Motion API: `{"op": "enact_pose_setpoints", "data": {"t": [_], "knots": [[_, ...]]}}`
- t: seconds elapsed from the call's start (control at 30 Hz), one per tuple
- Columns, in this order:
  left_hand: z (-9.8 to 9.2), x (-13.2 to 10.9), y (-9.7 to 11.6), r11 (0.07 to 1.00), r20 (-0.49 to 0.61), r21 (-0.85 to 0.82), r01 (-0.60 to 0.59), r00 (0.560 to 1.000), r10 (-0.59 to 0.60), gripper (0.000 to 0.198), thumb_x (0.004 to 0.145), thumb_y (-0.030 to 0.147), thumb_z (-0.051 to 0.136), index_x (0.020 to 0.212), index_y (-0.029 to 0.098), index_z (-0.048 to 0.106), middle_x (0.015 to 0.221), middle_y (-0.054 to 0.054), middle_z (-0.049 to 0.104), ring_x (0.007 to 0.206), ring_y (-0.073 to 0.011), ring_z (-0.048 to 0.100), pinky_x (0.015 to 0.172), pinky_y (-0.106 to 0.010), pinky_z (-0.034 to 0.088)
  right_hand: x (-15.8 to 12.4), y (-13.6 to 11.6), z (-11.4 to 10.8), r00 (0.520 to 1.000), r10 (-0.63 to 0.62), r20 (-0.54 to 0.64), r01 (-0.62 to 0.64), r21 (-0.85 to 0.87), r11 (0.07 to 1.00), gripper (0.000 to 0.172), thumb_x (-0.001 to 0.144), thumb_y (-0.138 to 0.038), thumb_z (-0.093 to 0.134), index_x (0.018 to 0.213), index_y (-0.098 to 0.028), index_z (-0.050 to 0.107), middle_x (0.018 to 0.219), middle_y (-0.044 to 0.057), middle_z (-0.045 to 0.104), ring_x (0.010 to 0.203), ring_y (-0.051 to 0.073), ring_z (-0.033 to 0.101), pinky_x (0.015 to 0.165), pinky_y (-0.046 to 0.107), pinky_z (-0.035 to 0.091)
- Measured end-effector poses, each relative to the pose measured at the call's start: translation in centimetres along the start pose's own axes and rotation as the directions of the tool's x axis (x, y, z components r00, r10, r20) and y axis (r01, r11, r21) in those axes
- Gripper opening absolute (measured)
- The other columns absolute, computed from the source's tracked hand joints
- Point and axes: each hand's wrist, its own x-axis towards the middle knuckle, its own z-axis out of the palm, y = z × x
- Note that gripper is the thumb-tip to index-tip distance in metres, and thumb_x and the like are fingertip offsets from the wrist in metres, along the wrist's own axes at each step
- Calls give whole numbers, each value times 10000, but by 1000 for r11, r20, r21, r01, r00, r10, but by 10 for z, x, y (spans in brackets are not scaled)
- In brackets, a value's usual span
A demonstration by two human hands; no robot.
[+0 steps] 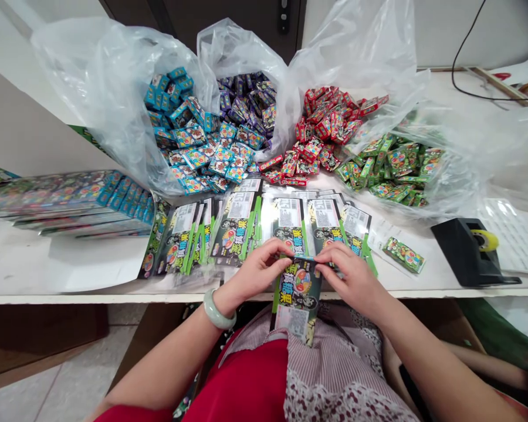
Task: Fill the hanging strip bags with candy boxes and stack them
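Note:
In front of my body hangs a dark printed candy packet (300,286) with large colourful lettering and a pale label at its lower end. My left hand (266,266) pinches the packet's upper left corner between thumb and fingers. At the upper right corner, my right hand (349,275) is closed on the same packet. A thin strip of blue shows along the edge between the two hands; I cannot tell what it is. Just beyond the hands, more printed packets (235,228) with white labels and green edges lie overlapping in a row along the table.
Clear plastic bags hold small blue boxes (220,149), purple boxes (249,99), red boxes (325,126) and green boxes (400,164). Stacked filled packs (83,202) stand left. A black tape dispenser (462,252) and a single green packet (403,255) sit right, near the table edge (422,294).

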Motion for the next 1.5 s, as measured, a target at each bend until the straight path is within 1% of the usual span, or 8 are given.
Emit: {"op": "enact_pose_setpoints", "data": {"t": [0.37, 0.63, 0.9, 0.97, 1.03, 1.17, 1.3, 1.5], "knots": [[1, 2, 6, 993, -16, -8, -117, 993, 117, 61, 879, 202, 599, 821, 190, 586, 846, -20, 571, 861, -146, 553, 801, -311, 456, -8, -3, 22, 955, 165, -248, -122, 180, 976, 147, 890, -228, 595, 1037, -223, 581, 1048, 80, 594, 947, 211, 581, 803, 383, 506], [0, -4, 5, 996, 37, 91, -13, 999, 9, 229, 853, 236, 632, 1073, 216, 575, 1060, -54, 622, 982, -170, 576, 871, -326, 469, -5, -3, 17, 973, 93, -211, -45, 221, 974, 61, 883, -171, 568, 906, -227, 579, 926, 37, 611, 951, 201, 584, 855, 392, 477], [4, 7, -1, 997, -95, 70, -33, 995, 40, 99, 825, 282, 658, 875, 201, 633, 857, -32, 643, 842, -166, 609, 801, -305, 506, -2, 4, 0, 960, 230, -161, -175, 301, 938, 182, 877, -238, 582, 1054, -220, 618, 1021, 50, 653, 942, 170, 617, 831, 327, 512], [1, 10, -5, 994, -103, 106, -9, 994, 20, 111, 822, 304, 660, 867, 206, 637, 856, -29, 644, 840, -171, 615, 783, -294, 511, -6, 29, -24, 891, 402, -212, -343, 266, 901, 243, 869, -289, 587, 1096, -217, 638, 1037, 44, 687, 926, 164, 642, 830, 310, 519], [-2, 12, -10, 991, -102, 132, 8, 995, 5, 147, 812, 344, 668, 861, 210, 631, 860, -27, 644, 830, -178, 622, 759, -285, 520, -15, 65, -55, 729, 566, -384, -545, 175, 820, 234, 872, -307, 554, 1032, -186, 674, 1001, 55, 707, 910, 171, 649, 841, 312, 508], [-4, 15, -14, 985, -119, 167, 33, 993, -13, 202, 795, 394, 678, 877, 219, 621, 866, -25, 645, 819, -187, 634, 730, -276, 535, -39, 131, -107, 520, 663, -538, -750, 82, 656, 216, 830, -235, 541, 927, -144, 712, 949, 98, 709, 860, 208, 634, 847, 353, 472], [-1, 15, -12, 983, -105, 180, 22, 994, -3, 161, 802, 364, 665, 887, 231, 632, 879, -28, 651, 855, -196, 639, 763, -289, 543, -42, 164, -115, 477, 694, -539, -819, 14, 574, 124, 753, -219, 629, 801, -159, 726, 929, 94, 699, 874, 221, 623, 830, 329, 447], [-1, 16, -11, 983, -108, 185, 11, 994, 9, 127, 798, 327, 658, 877, 231, 633, 884, -28, 652, 858, -198, 644, 781, -304, 547, -35, 171, -104, 471, 722, -507, -821, 48, 569, 58, 727, -223, 642, 698, -180, 668, 799, 44, 673, 804, 193, 596, 765, 295, 442]]}}
